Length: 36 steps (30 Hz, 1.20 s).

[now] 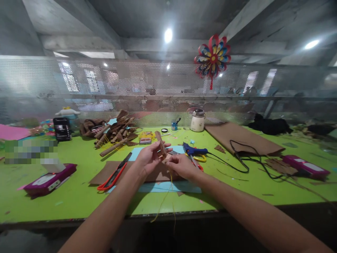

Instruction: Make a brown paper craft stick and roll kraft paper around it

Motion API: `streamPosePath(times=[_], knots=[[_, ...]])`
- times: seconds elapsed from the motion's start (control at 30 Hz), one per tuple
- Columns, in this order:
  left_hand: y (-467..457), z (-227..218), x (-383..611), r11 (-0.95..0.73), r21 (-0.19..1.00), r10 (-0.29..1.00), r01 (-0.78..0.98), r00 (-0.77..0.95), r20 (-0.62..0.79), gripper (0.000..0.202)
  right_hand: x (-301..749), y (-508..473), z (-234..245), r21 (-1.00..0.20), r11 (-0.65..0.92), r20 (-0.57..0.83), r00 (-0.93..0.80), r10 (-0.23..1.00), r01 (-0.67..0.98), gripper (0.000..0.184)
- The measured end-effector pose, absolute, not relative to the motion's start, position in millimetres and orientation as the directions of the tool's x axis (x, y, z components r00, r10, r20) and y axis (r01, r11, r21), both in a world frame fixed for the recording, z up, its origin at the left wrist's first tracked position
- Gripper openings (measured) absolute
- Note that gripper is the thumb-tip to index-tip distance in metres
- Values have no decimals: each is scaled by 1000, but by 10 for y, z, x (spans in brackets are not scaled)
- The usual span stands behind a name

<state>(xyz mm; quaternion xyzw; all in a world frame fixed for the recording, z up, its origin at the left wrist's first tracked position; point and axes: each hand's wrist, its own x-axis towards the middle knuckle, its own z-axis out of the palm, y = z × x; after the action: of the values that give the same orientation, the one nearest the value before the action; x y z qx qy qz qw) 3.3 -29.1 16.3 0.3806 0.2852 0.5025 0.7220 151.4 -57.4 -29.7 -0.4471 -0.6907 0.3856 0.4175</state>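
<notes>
My left hand [149, 157] is closed around a small rolled piece of brown paper [161, 144], held upright and slightly tilted above the table. Close beside its lower end, my right hand [183, 166] pinches a thin yellow string [171, 181], whose loose ends hang over the table edge. Under both hands lie a brown paper sheet [105, 172] and light blue paper [160, 188]. Red-handled scissors [113, 177] rest left of my hands. A blue glue gun [194, 150] lies just beyond my right hand, partly over yellow-handled scissors [202, 158].
Rolled brown paper pieces [116, 131] are heaped at back left, near a phone [62, 129]. A white jar [197, 121] stands at the back. Large brown paper [244, 138], a black cable [229, 168] and purple boxes [306, 167] occupy the sides. A perforated screen [152, 80] rises behind.
</notes>
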Motion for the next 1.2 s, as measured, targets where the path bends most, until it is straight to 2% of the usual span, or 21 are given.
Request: streamPosePath(times=[0.3,0.43,0.53,0.7,0.83,1.0,1.1,1.2], knots=[[-252,167,-67,298,906,899,-300,408,-161,23,1561,-596,-189,-749,412,317,-266,910,519,19],[-229,169,-103,247,926,931,-285,336,-144,20,1577,-612,-167,-658,431,343,-264,901,617,18],[-241,193,-115,274,919,916,-284,369,-159,21,1594,-612,-162,-630,409,326,-254,911,660,16],[-296,232,-82,308,915,890,-260,420,-180,23,1620,-602,-155,-647,435,333,-282,900,626,15],[-319,237,-52,260,930,914,-262,378,-149,24,1618,-614,-135,-656,449,315,-321,893,607,17],[-305,246,-44,191,943,949,-272,298,-106,19,1626,-617,-147,-666,392,210,-344,915,635,16],[-303,259,-32,168,948,962,-270,255,-98,19,1723,-601,-71,-738,328,108,-377,920,590,11],[-294,255,-11,177,953,963,-244,241,-118,19,1951,-544,152,-838,308,161,-335,928,451,15]])
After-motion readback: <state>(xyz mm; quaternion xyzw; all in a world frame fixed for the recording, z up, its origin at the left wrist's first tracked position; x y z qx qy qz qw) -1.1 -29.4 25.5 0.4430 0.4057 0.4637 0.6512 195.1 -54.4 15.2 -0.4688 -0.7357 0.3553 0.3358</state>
